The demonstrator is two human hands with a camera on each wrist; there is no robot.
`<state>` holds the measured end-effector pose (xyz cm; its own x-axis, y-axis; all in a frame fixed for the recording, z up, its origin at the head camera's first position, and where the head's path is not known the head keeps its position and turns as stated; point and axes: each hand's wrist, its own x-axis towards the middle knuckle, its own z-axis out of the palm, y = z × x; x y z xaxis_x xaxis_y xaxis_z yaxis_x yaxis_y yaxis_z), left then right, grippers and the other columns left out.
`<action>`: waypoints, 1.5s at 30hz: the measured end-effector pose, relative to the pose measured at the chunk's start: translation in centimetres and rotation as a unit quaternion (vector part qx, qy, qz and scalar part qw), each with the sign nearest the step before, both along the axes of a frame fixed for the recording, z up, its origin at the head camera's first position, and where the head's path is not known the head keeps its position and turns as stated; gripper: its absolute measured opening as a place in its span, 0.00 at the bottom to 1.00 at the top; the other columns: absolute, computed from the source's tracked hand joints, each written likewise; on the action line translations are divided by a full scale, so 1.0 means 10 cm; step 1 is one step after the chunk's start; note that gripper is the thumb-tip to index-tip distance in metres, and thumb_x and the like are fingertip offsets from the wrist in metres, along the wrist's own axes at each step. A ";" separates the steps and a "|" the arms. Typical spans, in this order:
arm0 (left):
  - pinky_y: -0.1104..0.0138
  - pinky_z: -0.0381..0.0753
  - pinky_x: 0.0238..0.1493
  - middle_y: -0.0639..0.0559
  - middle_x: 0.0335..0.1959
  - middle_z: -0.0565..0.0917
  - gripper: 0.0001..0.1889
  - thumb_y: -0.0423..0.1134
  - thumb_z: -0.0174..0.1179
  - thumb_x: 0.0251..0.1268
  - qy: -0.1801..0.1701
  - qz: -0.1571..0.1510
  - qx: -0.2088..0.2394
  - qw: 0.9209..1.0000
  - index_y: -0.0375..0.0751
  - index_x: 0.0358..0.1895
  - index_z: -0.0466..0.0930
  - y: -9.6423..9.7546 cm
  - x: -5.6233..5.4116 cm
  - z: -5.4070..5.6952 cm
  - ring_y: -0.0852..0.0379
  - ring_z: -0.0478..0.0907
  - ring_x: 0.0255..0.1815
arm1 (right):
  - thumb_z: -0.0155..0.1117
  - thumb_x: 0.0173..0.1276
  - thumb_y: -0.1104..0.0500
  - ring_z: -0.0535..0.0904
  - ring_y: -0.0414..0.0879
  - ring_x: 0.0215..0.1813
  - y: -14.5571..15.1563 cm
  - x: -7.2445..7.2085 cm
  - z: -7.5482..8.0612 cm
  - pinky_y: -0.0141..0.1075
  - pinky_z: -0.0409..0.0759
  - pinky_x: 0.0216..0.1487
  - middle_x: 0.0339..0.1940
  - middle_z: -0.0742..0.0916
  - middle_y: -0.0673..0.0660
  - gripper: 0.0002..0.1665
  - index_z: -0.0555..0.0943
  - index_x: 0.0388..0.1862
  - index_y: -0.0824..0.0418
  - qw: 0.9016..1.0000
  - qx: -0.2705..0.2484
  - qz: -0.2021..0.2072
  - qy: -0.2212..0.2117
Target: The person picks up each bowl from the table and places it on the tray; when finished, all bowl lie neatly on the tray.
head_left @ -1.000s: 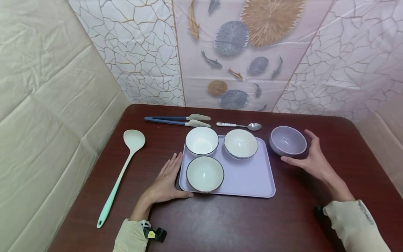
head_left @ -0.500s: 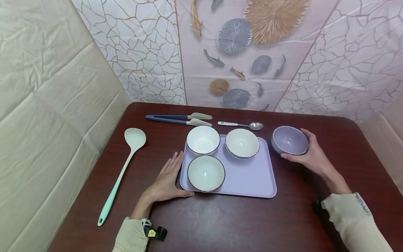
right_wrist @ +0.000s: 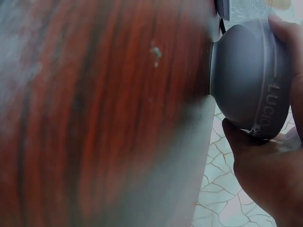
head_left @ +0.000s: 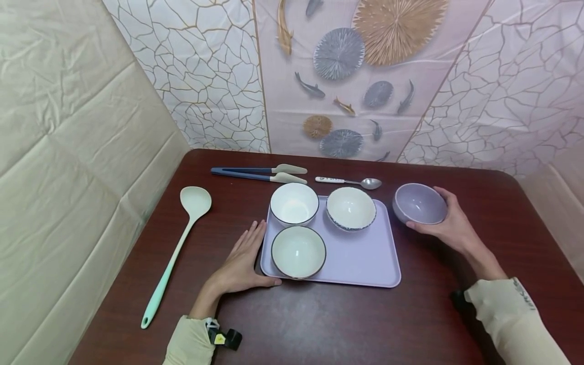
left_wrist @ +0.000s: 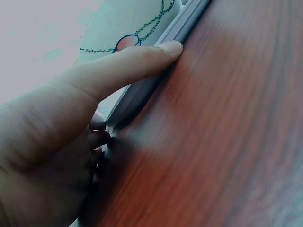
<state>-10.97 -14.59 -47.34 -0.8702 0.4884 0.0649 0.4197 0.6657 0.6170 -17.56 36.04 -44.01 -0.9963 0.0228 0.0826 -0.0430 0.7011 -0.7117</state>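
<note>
On the right side of the table, my right hand (head_left: 456,233) grips a purple bowl (head_left: 418,205) by its right side, thumb in front and fingers behind. In the right wrist view the bowl (right_wrist: 241,75) stands upright with its base on the table, raised lettering on its side. My left hand (head_left: 239,263) rests with straight fingers along the left edge of a lilac tray (head_left: 360,263), its thumb lying at the front edge. Three white bowls sit on the tray: a dark-rimmed one (head_left: 298,252) in front, another (head_left: 294,204) behind it, and a pattern-edged one (head_left: 351,208) back right.
Blue-handled tongs (head_left: 257,173) and a small spoon (head_left: 349,181) lie behind the tray. A ladle (head_left: 178,248) with a mint-green handle lies at the left. A patterned cloth (head_left: 337,101) hangs behind the brown table (head_left: 319,324).
My right hand has closed in from the right and taken hold of the purple bowl. The left hand keeps its place at the tray. The head view has shifted slightly.
</note>
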 end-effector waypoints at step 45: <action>0.55 0.37 0.75 0.44 0.80 0.43 0.69 0.65 0.74 0.41 -0.003 -0.002 -0.004 1.000 0.38 0.79 0.37 -0.01 -0.01 -0.03 0.50 0.34 0.79 | 0.89 0.26 0.65 0.74 0.54 0.54 -1.51 1.12 0.43 0.23 0.70 0.52 0.59 0.75 0.64 0.70 0.57 0.68 0.68 0.981 -0.098 0.148 0.075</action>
